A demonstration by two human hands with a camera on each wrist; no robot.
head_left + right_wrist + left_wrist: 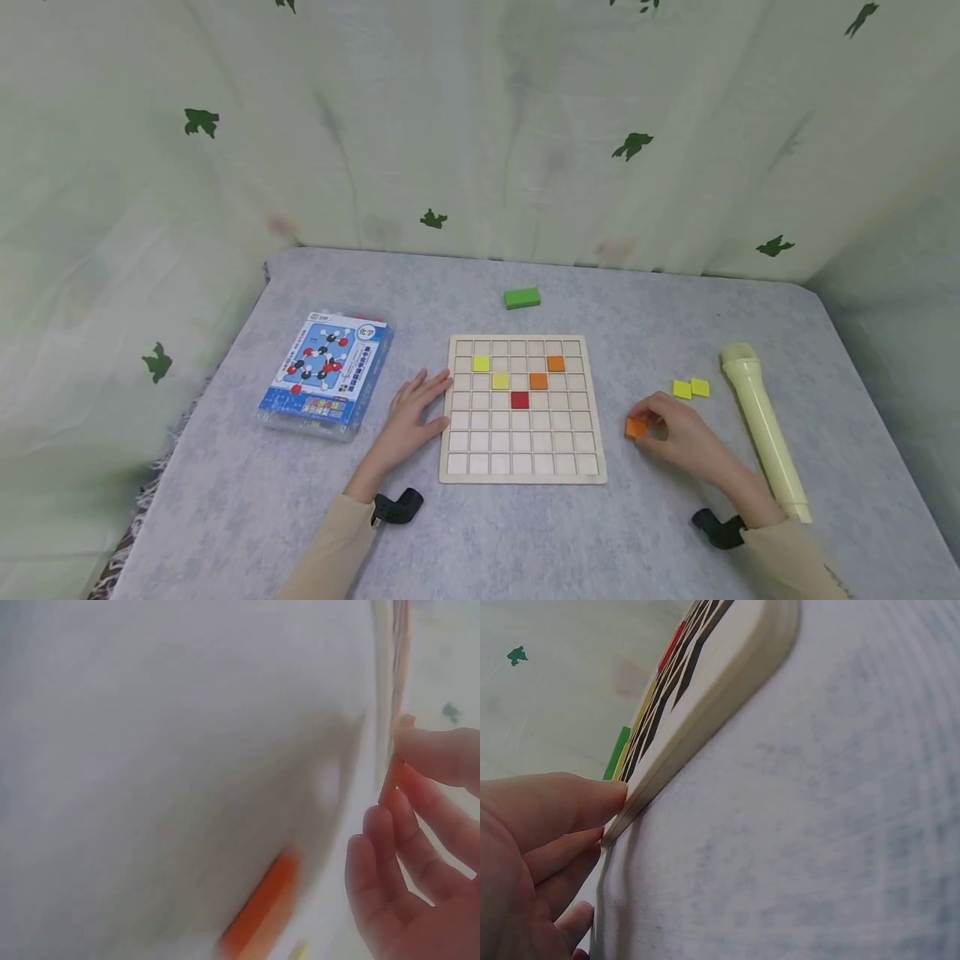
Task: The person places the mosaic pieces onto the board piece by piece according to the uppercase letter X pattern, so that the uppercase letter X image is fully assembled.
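A light wooden grid board (522,479) lies flat in the middle of the table. In its cells sit two yellow tiles (500,381), a red tile (520,400) and two orange tiles (537,381), forming a V. My left hand (415,417) rests at the board's left edge, its fairly straight fingers and thumb touching the rim. Right of the board, my right hand (678,433) pinches an orange square tile (389,782) between thumb and fingers. Another orange tile (262,907), blurred, lies on the cloth below that hand.
Two loose yellow tiles (691,389) lie beyond the right hand. A pale yellow tube (767,433) with a wider head lies at the right. A boxed molecule model set (326,375) is at the left, and a green block (522,298) sits behind the board.
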